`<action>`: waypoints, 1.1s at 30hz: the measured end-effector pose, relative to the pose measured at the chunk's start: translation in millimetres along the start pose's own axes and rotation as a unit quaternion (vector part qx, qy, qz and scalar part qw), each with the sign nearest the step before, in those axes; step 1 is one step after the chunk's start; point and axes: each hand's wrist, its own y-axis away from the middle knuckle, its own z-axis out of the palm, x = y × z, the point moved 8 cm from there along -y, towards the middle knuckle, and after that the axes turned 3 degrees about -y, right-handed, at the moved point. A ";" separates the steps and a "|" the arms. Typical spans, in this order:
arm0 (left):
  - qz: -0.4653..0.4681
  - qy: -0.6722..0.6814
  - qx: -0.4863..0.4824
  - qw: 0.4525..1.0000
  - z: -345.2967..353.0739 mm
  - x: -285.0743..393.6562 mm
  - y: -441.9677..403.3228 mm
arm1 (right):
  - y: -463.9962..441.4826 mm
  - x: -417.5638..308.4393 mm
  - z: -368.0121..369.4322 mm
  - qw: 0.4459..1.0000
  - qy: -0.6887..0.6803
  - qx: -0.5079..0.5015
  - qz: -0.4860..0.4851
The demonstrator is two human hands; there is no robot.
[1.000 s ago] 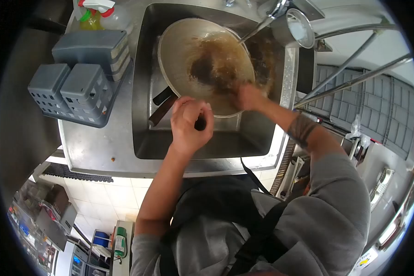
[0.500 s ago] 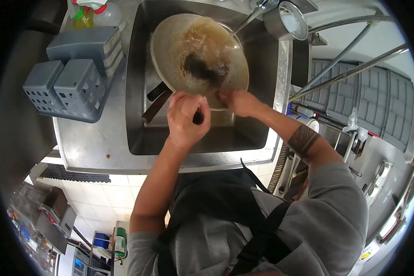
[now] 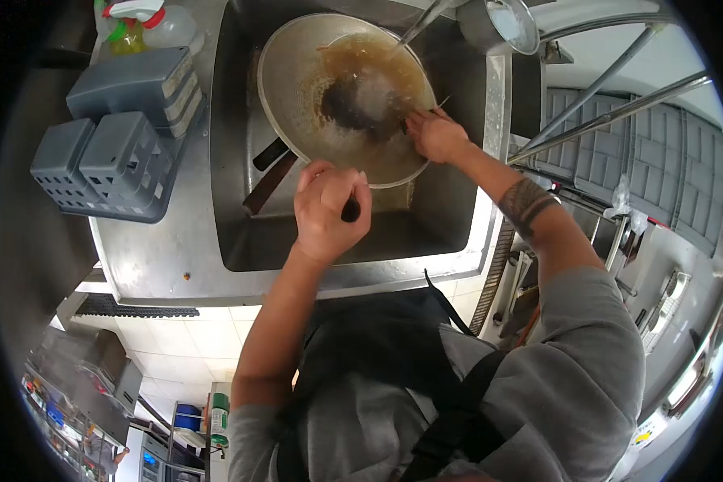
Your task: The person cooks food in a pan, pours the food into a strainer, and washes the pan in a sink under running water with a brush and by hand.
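A large metal wok (image 3: 285, 88) sits tilted in the sink, with brownish water (image 3: 361, 52) and a dark patch at its bottom. My left hand (image 3: 329, 210) is wrapped around the wok's handle (image 3: 350, 209), whose dark round end shows in the fist. At the wok's right inner wall is my right hand (image 3: 439, 136), fingers bent and pressed toward the surface. Something small and dark shows at its fingertips, too hidden to name. From the faucet (image 3: 426, 24), water runs into the wok. Two dark handles (image 3: 271, 183) stick out beneath the wok's left side.
The steel sink (image 3: 345, 233) surrounds the wok. Grey plastic baskets (image 3: 124, 161) stand on the left counter (image 3: 145, 249), with spray bottles (image 3: 169, 30) behind them. A metal pot (image 3: 498, 28) is at the sink's back right corner. Metal rails (image 3: 610, 104) extend on the right.
My right hand has moved up and right along the wok's inner wall. My left hand keeps its hold on the handle. The view has shifted slightly.
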 end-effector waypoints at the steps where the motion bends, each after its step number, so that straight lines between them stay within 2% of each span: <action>1: 0.000 0.000 -0.004 1.000 0.7 -1.0 -2.0 | -0.6 3.2 1.9 0.986 -0.085 -0.073 0.126; 2: -0.009 -0.002 0.015 1.000 -3.8 -1.9 -3.6 | 10.1 -2.9 12.3 0.942 -0.170 -0.146 0.250; 4: -0.014 -0.007 0.042 0.999 -6.7 -3.1 -6.7 | 10.5 -69.0 2.3 0.950 -0.269 -0.099 0.123; 5: -0.013 -0.002 0.039 0.999 -6.2 -1.5 -6.9 | 7.8 -86.5 -14.5 0.900 -0.392 -0.079 0.175; 7: -0.008 -0.020 0.020 1.000 -3.8 0.0 -9.7 | 11.2 -90.3 -38.8 0.876 -0.445 -0.029 0.183; 9: 0.002 -0.026 0.019 0.999 -1.7 2.9 -10.9 | 27.2 -58.9 -29.6 0.933 -0.217 -0.195 0.211; 10: 0.010 -0.031 0.018 0.999 -0.8 6.3 -9.2 | 31.9 -24.7 -12.2 0.987 -0.081 -0.075 0.119; 13: -0.008 -0.031 0.035 0.999 -0.1 1.4 -5.2 | 24.7 -27.4 -3.1 0.995 -0.065 -0.036 0.074; 15: -0.013 -0.036 0.045 0.998 -1.8 -2.3 -5.9 | 18.5 -80.1 -3.4 0.947 -0.288 -0.037 0.136; 16: -0.021 -0.040 0.051 0.998 -3.4 -2.9 -3.4 | 11.8 -88.0 -41.8 0.885 -0.405 -0.068 0.219; 17: -0.024 -0.040 0.047 0.998 -4.8 -1.7 -1.5 | 17.0 -82.9 -33.0 0.883 -0.409 -0.072 0.221; 19: 0.000 -0.028 0.013 1.000 0.0 1.6 -7.3 | 30.3 -40.3 -5.6 0.953 -0.189 -0.153 0.179; 21: -0.009 -0.024 0.012 1.000 -0.6 5.2 -5.9 | 33.8 -23.1 -27.7 0.983 -0.137 0.005 0.123; 23: -0.015 -0.025 0.015 0.999 -1.5 3.3 -7.5 | 29.0 -40.9 12.7 0.979 -0.074 -0.161 0.097; 24: -0.029 -0.027 0.026 0.999 -3.3 -1.3 -6.8 | 21.1 -66.4 -10.2 0.925 -0.300 -0.083 0.220; 25: -0.045 -0.029 0.038 0.998 -4.7 -5.2 -6.3 | 9.4 -95.6 -46.5 0.874 -0.444 -0.006 0.198; 27: -0.036 -0.031 0.027 0.999 -4.1 -3.8 -5.9 | 6.8 -96.1 -38.2 0.828 -0.531 0.008 0.181; 28: -0.024 -0.032 0.018 0.999 -3.8 -3.1 -6.8 | 11.7 -85.3 -25.9 0.887 -0.409 -0.078 0.199; 29: -0.023 -0.033 0.018 0.999 -3.2 -2.9 -7.4 | 22.8 -59.3 -13.4 0.924 -0.275 -0.162 0.210; 30: -0.028 -0.017 0.013 0.999 -1.6 -1.1 -6.3 | 23.0 -29.9 -10.1 0.988 -0.068 -0.083 0.110; 31: -0.033 -0.004 0.009 0.999 -0.1 -0.8 -6.4 | 27.3 1.0 -3.0 0.994 -0.015 0.088 0.067; 33: -0.049 -0.023 0.011 0.998 -2.9 -1.4 -5.2 | 11.6 -1.9 17.7 0.994 0.011 0.001 0.109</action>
